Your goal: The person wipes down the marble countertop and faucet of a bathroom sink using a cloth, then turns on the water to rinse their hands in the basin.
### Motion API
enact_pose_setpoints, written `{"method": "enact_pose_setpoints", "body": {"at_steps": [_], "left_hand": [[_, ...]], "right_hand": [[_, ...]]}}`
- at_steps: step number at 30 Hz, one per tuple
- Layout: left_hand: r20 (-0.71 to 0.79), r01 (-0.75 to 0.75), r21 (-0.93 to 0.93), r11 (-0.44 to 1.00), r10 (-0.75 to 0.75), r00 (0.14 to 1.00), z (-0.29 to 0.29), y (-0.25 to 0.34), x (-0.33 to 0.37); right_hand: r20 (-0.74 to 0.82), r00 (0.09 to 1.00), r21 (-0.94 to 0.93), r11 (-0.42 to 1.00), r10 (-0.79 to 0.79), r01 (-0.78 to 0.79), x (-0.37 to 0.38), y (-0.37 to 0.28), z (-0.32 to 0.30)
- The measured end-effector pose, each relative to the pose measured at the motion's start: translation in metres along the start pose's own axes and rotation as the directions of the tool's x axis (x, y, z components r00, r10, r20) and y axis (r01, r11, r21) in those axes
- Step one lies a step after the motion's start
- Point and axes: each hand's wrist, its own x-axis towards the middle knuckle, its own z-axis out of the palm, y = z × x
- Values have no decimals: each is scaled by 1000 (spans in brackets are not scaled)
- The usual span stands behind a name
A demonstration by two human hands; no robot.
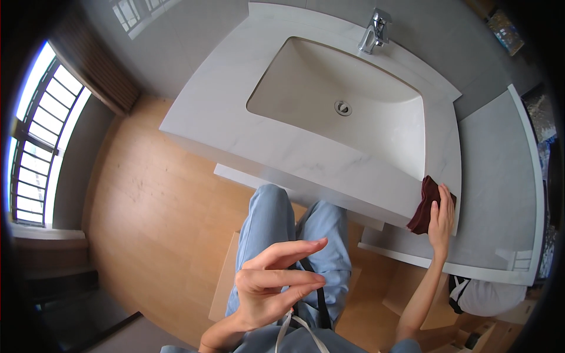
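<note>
Our right hand [441, 226] gripped a maroon cloth [423, 209] at four o'clock (likely soft, light, best palmed mid-fold); our left hand [263, 289] gaped.

Head camera: fisheye, at head height, facing down.
Left hand [262, 290]: nearest the lens.
Sink [312, 82]: ahead, farther.

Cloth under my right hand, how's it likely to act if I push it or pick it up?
The cloth is probably floppy: its edges look wavy and creased, so it would likely sag when lifted. It's likely light, being a small piece of fabric. Pushed by your right hand, it may bunch, though the smooth-looking counter should let it slide.
</note>
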Motion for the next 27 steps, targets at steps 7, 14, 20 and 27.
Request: {"method": "enact_pose_setpoints", "body": {"at_steps": [7,14,20,27], "left_hand": [[-99,49,-312,949,-83,992,-5,-14,-4],[-50,133,-694,708,-231,972,-12,-18,-7],[-107,170,-641,748,-306,946,-8,-11,-7],[-92,263,-649,714,-417,904,-9,-2,-5]], "right_hand": [[-14,1000,-19,1000,5,-6,0,-1,0],[-16,1000,-16,1000,16,-16,-1,-4,-1],[-23,1000,-30,1000,-3,2,0,-2,-1],[-23,1000,-26,1000,0,-1,-1,-2,1]]}}
